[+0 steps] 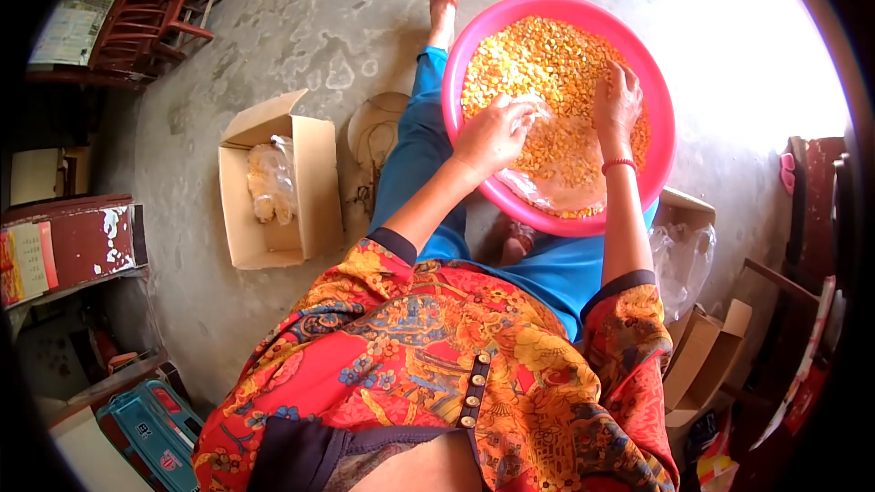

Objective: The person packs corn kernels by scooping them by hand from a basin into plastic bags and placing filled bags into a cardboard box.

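Observation:
A pink basin [663, 141] full of yellow corn kernels [538, 55] sits between my legs, toward the right. My left hand [497, 135] is over the basin, its fingers pinched on the edge of a clear plastic bag [570, 184]. The bag lies spread over the kernels near the basin's front rim, and kernels show through it. With a red bracelet at the wrist, my right hand [619, 105] rests at the right side of the basin against the kernels. Its fingers are curled inward, and what lies under them is mostly hidden.
An open cardboard box [321, 187] with a filled plastic bag [272, 180] stands on the floor at left. Another box [702, 360] and a clear plastic bag [682, 260] are at right. Wooden chairs [159, 5] are at upper left, a teal case [150, 433] at lower left.

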Tool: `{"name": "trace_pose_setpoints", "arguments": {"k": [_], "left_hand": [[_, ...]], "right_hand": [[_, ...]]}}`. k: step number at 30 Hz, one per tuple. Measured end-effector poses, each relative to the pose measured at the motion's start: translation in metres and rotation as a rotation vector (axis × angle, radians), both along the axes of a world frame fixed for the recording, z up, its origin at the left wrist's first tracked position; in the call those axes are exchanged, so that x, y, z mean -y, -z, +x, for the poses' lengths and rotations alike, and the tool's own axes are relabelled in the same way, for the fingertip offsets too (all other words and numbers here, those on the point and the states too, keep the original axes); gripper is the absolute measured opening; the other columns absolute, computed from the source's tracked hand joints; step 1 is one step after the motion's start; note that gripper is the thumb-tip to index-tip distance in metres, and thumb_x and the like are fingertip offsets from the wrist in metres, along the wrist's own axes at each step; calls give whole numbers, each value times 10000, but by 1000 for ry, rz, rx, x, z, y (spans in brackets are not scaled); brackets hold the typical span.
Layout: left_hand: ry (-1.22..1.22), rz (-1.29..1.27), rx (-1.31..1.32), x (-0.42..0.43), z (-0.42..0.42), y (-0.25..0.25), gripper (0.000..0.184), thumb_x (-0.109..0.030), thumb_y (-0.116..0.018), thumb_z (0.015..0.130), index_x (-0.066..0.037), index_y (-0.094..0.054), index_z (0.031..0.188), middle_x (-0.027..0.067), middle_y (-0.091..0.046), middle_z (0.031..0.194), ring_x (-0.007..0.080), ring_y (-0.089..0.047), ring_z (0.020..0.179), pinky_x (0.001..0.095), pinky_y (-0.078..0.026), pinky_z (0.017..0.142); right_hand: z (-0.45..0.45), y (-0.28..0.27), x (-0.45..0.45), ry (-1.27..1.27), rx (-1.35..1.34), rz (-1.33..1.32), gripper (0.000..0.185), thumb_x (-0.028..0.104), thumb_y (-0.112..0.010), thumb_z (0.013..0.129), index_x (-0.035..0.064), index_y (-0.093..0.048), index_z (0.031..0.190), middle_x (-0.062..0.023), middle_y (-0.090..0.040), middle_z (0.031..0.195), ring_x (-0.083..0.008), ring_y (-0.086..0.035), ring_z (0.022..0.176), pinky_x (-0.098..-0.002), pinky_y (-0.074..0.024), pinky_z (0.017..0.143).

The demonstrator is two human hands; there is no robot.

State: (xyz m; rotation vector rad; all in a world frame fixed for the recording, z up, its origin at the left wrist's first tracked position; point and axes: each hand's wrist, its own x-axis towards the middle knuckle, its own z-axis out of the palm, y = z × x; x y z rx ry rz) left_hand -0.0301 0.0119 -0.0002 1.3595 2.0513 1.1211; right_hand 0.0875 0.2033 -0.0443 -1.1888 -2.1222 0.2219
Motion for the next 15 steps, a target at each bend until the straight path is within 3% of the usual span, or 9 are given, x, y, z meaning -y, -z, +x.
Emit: {"name": "trace_pose_setpoints", "arguments": {"k": [3,4,5,8,9,11,15], "left_hand": [[6,-26,-33,0,0,5,243,-82,-573,774,-56,-618,1011,166,-565,1012,323,-562,953,372,-448,839],[8,23,-87,0,-1,11,230,-119,-565,792,-95,-615,1016,156,-566,978,331,-577,877,394,-465,770],[9,73,-142,-1,-2,16,218,-155,-557,811,-135,-611,1021,147,-567,944,338,-591,802,416,-482,701],[1,126,-106,-1,-1,12,213,-161,-552,817,-140,-613,1020,146,-570,920,341,-591,795,421,-481,691],[1,126,-107,-1,0,8,213,-161,-552,817,-140,-613,1020,146,-570,920,341,-591,795,421,-481,691],[-9,-12,8,-1,1,0,231,-110,-575,785,-55,-621,1004,166,-574,994,323,-566,939,368,-450,827],[7,-38,-12,0,0,3,223,-118,-575,793,-53,-621,1001,162,-581,976,321,-570,925,368,-451,818]], "right_hand": [[3,10,6,-40,89,5,252,222,-535,833,173,-575,1078,-68,-535,1127,-279,-464,1094,-451,-321,945],[5,10,10,-54,123,4,234,222,-534,837,172,-578,1062,-64,-541,1106,-277,-468,1086,-453,-322,939],[6,9,11,-73,136,21,187,226,-525,848,158,-576,1015,-71,-552,1063,-291,-487,1052,-437,-361,895],[9,12,6,-149,118,-59,157,238,-520,857,138,-575,963,-78,-573,989,-292,-523,983,-411,-416,821],[10,12,5,-149,117,-58,157,238,-520,857,138,-575,963,-78,-573,989,-292,-523,983,-411,-416,821],[10,11,5,-161,50,-86,158,250,-522,862,106,-576,901,-91,-594,907,-293,-561,884,-394,-456,734],[11,4,6,-160,-63,-145,189,262,-529,868,83,-590,872,-118,-606,830,-305,-590,743,-394,-466,665]]}}
